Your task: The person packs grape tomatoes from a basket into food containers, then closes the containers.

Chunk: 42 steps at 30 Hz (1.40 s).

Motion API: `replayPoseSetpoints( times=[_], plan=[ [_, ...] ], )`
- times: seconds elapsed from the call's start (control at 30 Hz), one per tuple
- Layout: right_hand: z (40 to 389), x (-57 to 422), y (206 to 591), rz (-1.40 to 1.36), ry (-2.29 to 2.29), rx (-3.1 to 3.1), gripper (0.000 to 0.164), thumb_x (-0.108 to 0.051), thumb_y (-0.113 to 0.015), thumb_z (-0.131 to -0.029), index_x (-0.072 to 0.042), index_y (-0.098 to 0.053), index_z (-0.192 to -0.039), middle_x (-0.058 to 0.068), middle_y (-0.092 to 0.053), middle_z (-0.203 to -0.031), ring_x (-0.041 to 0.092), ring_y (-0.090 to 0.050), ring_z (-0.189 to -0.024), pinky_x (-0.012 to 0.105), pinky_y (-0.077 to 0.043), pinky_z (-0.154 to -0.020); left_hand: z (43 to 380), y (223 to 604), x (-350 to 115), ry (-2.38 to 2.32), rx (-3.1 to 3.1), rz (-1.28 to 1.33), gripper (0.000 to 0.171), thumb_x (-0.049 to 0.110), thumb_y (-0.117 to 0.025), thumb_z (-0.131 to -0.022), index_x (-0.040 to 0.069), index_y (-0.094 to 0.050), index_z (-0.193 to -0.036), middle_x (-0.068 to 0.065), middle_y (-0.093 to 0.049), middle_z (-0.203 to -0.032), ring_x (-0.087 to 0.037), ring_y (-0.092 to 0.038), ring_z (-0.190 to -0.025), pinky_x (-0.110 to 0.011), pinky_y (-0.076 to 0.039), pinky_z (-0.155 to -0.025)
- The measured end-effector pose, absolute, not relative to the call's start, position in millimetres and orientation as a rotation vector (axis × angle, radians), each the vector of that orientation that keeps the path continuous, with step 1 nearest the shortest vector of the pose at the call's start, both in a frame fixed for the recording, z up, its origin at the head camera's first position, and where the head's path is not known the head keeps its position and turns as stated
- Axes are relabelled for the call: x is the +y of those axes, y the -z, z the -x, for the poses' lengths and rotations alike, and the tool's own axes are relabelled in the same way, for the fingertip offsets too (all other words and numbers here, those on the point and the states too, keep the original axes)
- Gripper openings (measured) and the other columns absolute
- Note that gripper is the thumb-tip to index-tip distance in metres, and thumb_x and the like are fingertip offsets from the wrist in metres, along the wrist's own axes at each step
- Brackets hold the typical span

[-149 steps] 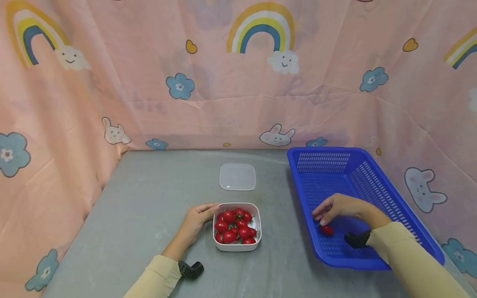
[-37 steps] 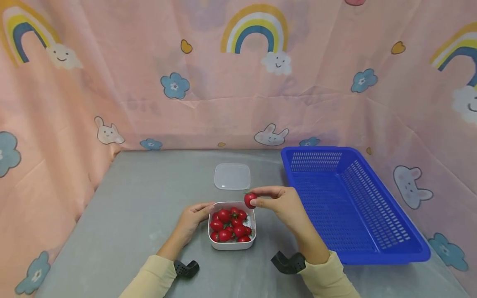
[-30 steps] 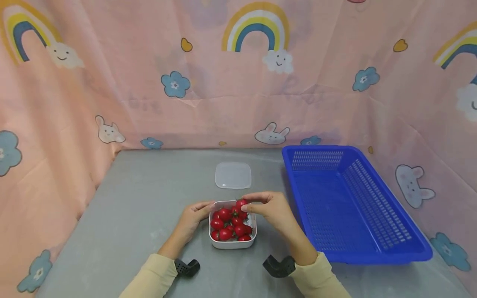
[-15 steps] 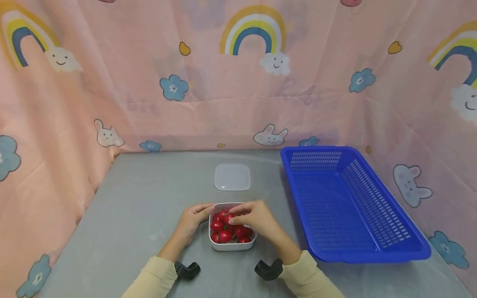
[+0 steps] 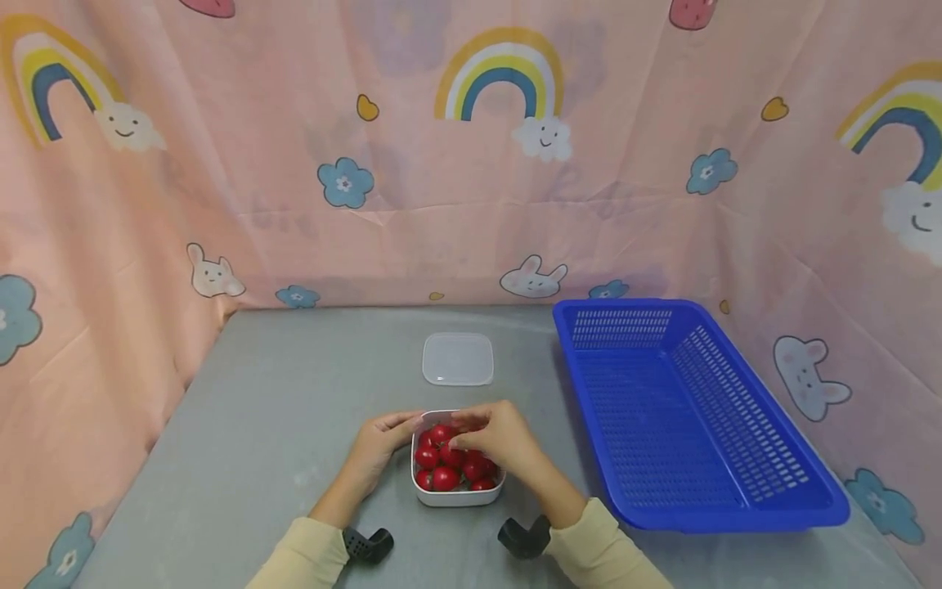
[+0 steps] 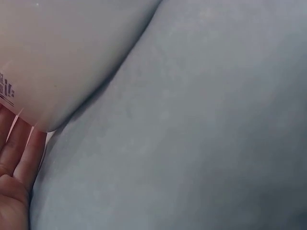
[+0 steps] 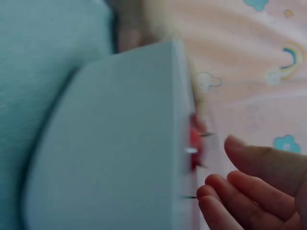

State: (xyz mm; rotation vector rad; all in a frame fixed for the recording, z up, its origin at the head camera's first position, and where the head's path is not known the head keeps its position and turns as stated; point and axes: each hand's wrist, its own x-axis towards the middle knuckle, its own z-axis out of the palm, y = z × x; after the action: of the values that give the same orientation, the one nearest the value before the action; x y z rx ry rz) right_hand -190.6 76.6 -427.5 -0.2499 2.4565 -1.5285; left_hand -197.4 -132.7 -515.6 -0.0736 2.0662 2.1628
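Note:
A white square plastic container (image 5: 458, 499) stands on the grey table, holding several small red cherry tomatoes (image 5: 445, 478). At its left side my left hand (image 5: 375, 450) grips the wall, with thumb and fingertips at the rim's back left corner. In the left wrist view the fingers (image 6: 21, 148) lie against the container's translucent wall. My right hand (image 5: 500, 442) is over the container's right half and hides some tomatoes. The right wrist view shows its thumb (image 7: 264, 160) and fingers apart, nothing between them, beside the container's rim; green stems stick up there.
A clear lid (image 5: 458, 360) lies flat behind the container. To the right stands a large blue plastic basket (image 5: 614, 491) with slotted sides; no tomatoes show in it. A pink patterned curtain (image 5: 441, 229) hangs around the table's back and sides.
My right hand took a cherry tomato from the blue basket, carried it left and lowered it among the others in the container. It has let go of it. My left hand stays on the container.

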Motion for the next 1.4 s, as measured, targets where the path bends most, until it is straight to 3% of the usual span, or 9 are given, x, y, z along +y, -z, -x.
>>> replayPoseSetpoints(
  times=[0.23,0.5,0.67,0.8,0.97,1.07,1.2,1.3,1.4],
  plan=[
    [221,84,410,0.052,1.713,2.532,0.021,-0.007,-0.078,-0.082,0.002,-0.077,-0.102,0.017,-0.076,-0.100,0.027,-0.073,-0.097,0.037,-0.059,-0.086,200,514,-137,-2.121,2.007,0.049,0.037,0.015,-0.067,-0.094,-0.008,-0.065,-0.122,0.002,-0.075,-0.108,0.000,-0.068,-0.095,-0.020,-0.054,-0.086],
    [265,82,410,-0.173,1.942,2.235,0.030,-0.007,-0.073,-0.088,0.007,-0.071,-0.114,0.023,-0.072,-0.113,0.028,-0.073,-0.103,0.038,-0.056,-0.094,206,506,-156,-1.978,1.958,-0.060,0.046,0.019,-0.065,-0.095,-0.010,-0.059,-0.130,-0.003,-0.072,-0.121,0.001,-0.067,-0.102,-0.023,-0.054,-0.094],
    [293,91,415,-0.313,1.920,2.197,0.034,-0.007,-0.070,-0.090,0.006,-0.067,-0.122,0.023,-0.068,-0.123,0.027,-0.070,-0.109,0.035,-0.054,-0.095,224,493,-163,-1.928,1.954,-0.149,0.049,0.022,-0.059,-0.099,-0.012,-0.053,-0.135,-0.022,-0.059,-0.138,-0.015,-0.063,-0.122,-0.032,-0.048,-0.106],
    [309,100,421,-0.433,1.921,2.134,0.035,-0.005,-0.070,-0.090,0.006,-0.066,-0.124,0.022,-0.066,-0.127,0.024,-0.073,-0.103,0.032,-0.055,-0.092,245,479,-165,-1.909,1.984,-0.124,0.051,0.024,-0.058,-0.100,-0.010,-0.051,-0.137,-0.025,-0.053,-0.143,-0.030,-0.053,-0.135,-0.037,-0.045,-0.109],
    [324,104,434,-0.582,1.954,2.041,0.034,0.003,-0.072,-0.085,0.011,-0.066,-0.118,0.017,-0.075,-0.098,0.014,-0.071,-0.073,0.033,-0.058,-0.084,267,469,-168,-1.840,2.065,0.004,0.047,0.020,-0.060,-0.099,-0.008,-0.053,-0.137,-0.023,-0.055,-0.142,-0.031,-0.055,-0.133,-0.039,-0.045,-0.109],
    [330,107,443,-0.646,1.906,2.032,0.034,0.004,-0.073,-0.084,0.011,-0.065,-0.116,0.010,-0.072,-0.084,0.013,-0.068,-0.068,0.033,-0.059,-0.084,279,467,-166,-1.816,2.094,0.032,0.049,0.019,-0.059,-0.100,-0.008,-0.051,-0.139,-0.024,-0.053,-0.144,-0.034,-0.053,-0.133,-0.042,-0.043,-0.112],
    [335,112,453,-0.711,1.869,1.976,0.034,0.001,-0.069,-0.089,0.009,-0.065,-0.121,0.019,-0.074,-0.107,0.017,-0.070,-0.079,0.034,-0.057,-0.091,294,466,-160,-1.862,2.061,0.078,0.050,0.016,-0.058,-0.100,-0.010,-0.047,-0.141,-0.027,-0.048,-0.147,-0.036,-0.048,-0.137,-0.043,-0.040,-0.114],
    [336,116,458,-0.737,1.875,1.907,0.036,0.001,-0.065,-0.092,0.008,-0.062,-0.127,0.022,-0.065,-0.130,0.023,-0.070,-0.097,0.034,-0.054,-0.097,304,467,-156,-1.888,2.033,0.106,0.049,0.014,-0.056,-0.101,-0.011,-0.045,-0.141,-0.027,-0.046,-0.148,-0.037,-0.046,-0.138,-0.042,-0.040,-0.114],
    [336,120,461,-0.748,1.871,1.873,0.038,0.002,-0.063,-0.093,0.008,-0.059,-0.130,0.023,-0.060,-0.136,0.026,-0.068,-0.107,0.033,-0.052,-0.099,310,470,-152,-1.895,2.016,0.149,0.049,0.012,-0.055,-0.101,-0.012,-0.043,-0.142,-0.028,-0.045,-0.148,-0.037,-0.046,-0.139,-0.042,-0.040,-0.114]
  ],
)
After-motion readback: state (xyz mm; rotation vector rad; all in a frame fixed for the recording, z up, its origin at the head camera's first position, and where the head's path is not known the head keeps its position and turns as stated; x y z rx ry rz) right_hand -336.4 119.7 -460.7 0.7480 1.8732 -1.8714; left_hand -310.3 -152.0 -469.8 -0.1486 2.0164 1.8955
